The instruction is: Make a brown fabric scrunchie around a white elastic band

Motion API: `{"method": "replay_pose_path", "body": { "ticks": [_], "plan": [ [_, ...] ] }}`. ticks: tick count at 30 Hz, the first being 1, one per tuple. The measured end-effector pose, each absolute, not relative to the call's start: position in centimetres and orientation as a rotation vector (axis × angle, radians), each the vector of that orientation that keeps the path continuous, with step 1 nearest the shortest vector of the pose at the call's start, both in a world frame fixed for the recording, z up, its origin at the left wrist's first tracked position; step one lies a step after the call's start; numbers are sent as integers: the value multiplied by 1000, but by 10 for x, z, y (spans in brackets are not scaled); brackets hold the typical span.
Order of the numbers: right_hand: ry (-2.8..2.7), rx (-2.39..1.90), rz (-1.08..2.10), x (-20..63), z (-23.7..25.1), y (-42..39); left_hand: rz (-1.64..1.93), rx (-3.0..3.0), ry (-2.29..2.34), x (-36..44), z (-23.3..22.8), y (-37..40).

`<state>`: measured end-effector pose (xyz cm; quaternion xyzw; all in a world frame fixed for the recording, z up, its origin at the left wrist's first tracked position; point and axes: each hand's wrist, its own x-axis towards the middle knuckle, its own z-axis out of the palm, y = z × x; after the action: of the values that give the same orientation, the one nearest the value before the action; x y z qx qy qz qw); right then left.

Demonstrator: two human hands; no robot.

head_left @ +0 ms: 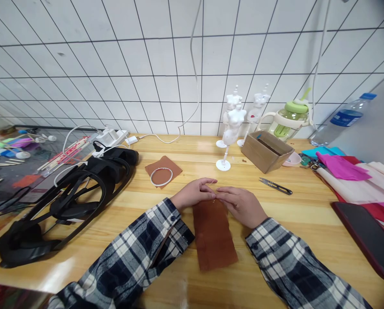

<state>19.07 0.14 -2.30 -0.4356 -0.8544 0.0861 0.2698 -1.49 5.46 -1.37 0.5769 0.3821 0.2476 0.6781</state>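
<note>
A long strip of brown fabric lies flat on the wooden table in front of me. My left hand and my right hand meet at the strip's far edge, fingertips pinched together on it. A thin pale thread shows at my left fingertips; whether a needle is there I cannot tell. Behind my left hand lies a smaller brown fabric square with a white ring on it.
Small thread snips lie right of my hands. Behind them stand white mini mannequins, a cardboard box, a green-lidded cup and a water bottle. Coloured fabrics and a dark tablet sit right; black headsets left.
</note>
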Motion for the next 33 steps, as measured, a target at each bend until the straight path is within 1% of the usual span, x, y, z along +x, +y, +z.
{"method": "replay_pose_path", "body": {
  "ticks": [10, 20, 26, 33],
  "plan": [
    [-2236, -1111, 321, 193, -22, 0, 673, 1203, 889, -14, -13, 54],
    [-2248, -1129, 317, 196, -19, 1, 632, 1161, 868, -19, -8, 57],
    [-2311, -1134, 263, 194, -17, -1, 656, 1160, 892, -18, -10, 57],
    [-2362, -1214, 81, 195, -13, -2, 642, 1162, 861, -22, -10, 58]
  ]
}}
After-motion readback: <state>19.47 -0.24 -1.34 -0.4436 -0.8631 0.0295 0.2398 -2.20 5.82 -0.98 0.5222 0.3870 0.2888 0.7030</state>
